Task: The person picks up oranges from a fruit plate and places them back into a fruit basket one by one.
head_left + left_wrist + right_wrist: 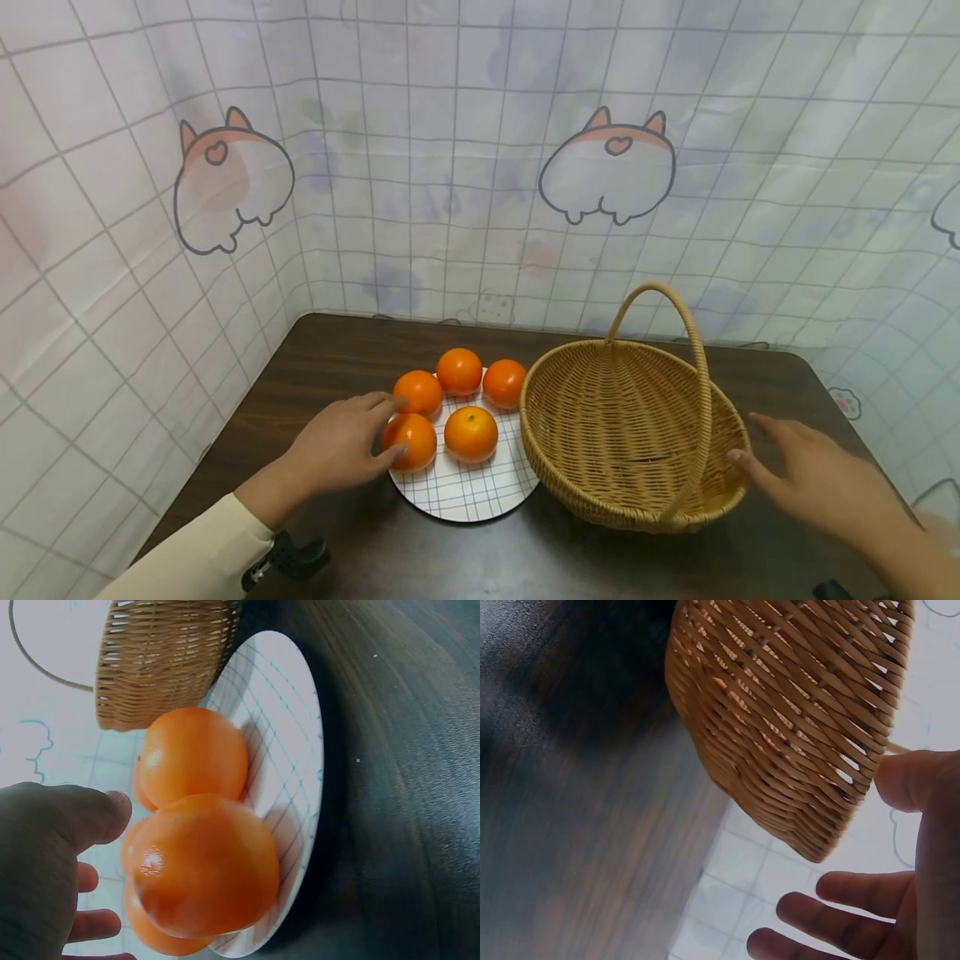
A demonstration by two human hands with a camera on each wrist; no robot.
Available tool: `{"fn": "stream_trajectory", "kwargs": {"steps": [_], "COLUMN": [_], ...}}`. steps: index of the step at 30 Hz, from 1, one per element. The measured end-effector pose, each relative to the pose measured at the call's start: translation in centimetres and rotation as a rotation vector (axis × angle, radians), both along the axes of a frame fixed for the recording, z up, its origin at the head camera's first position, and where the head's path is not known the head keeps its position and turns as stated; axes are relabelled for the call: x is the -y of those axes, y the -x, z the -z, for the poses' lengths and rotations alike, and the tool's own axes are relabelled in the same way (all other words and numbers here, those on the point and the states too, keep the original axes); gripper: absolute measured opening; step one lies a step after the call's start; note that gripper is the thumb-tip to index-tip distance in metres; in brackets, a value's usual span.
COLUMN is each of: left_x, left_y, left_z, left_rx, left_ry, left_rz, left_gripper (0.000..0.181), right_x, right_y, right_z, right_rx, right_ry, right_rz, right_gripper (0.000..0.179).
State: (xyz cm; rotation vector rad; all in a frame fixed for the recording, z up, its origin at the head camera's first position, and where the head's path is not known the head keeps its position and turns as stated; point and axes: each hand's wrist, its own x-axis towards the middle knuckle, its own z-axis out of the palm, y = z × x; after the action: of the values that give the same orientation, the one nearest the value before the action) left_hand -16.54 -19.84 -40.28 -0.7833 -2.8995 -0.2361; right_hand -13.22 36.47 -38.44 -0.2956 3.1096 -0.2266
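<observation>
- Left hand (341, 442), fingers parted, empty: at the plate's (480, 500) left edge, nearer the orange fruits (471, 434).
- Right hand (825, 475), spread, gripping nothing: well right of the plate.
- Five fruits: on the plate.
- Basket (615, 417): right of the plate.

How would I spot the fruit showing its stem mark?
On the dark table, left of the wicker basket, lies a white plate. Yours is the orange fruit nearest the plate's middle, the only one of five showing a stem mark in the head view.
</observation>
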Motion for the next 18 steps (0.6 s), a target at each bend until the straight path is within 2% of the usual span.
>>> {"fn": "stream_trajectory", "kwargs": {"steps": [8,18], "left_x": [-0.1,-0.2], "left_y": [-0.2,-0.1], "left_z": [1.1,2.5], "left_rx": [0.056,0.082], "left_ry": [-0.021,-0.058], "left_rz": [-0.018,-0.030], "left_gripper": [0.064,0.070], "right_x": [0.0,0.2], "right_y": [-0.2,-0.2], "right_z": [0.7,0.9], "right_rx": [-0.027,-0.012], "right_ry": [0.026,0.048], "right_rz": [0.000,0.024], "right_gripper": [0.060,0.061]}}
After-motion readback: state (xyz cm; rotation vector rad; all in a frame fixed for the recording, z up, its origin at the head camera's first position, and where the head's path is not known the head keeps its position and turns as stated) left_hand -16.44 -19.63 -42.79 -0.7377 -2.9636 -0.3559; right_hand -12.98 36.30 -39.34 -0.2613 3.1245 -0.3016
